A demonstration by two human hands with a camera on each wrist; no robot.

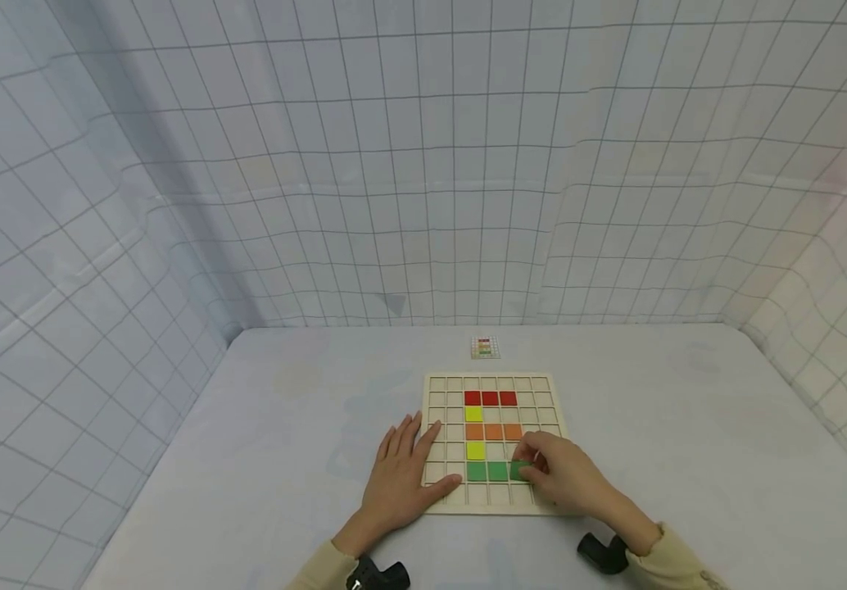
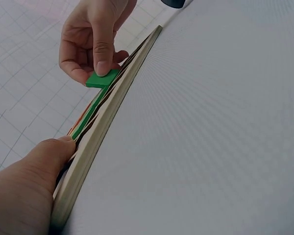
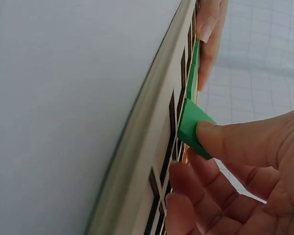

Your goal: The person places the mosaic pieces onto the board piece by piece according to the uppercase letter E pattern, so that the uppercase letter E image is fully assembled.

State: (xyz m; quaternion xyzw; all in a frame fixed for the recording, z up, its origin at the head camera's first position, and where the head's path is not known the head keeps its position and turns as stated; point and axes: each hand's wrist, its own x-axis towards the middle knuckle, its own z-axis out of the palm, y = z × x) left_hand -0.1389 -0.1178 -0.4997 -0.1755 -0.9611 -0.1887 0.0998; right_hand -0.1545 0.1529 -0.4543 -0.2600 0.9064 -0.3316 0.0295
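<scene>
A cream grid board [image 1: 493,509] lies flat on the table, with coloured square tiles in some of its cells. My right hand [image 1: 567,475] pinches a green tile [image 3: 193,126] between thumb and fingers, tilted at the board's surface; in the head view it is over the cell right of two green tiles [image 1: 486,471]. Spread out, my left hand [image 1: 398,483] rests on the board's left edge, its thumb over the near cells. Farther up sit a row of red tiles [image 1: 491,398], a row of orange tiles [image 1: 493,432] and single yellow tiles [image 1: 473,414].
Behind the board lies a small card [image 1: 485,347] printed with a coloured grid pattern. The white table [image 1: 305,410] meets grid-patterned cloth walls [image 1: 423,164] at its back and sides. Black devices [image 1: 604,554] are worn at both wrists.
</scene>
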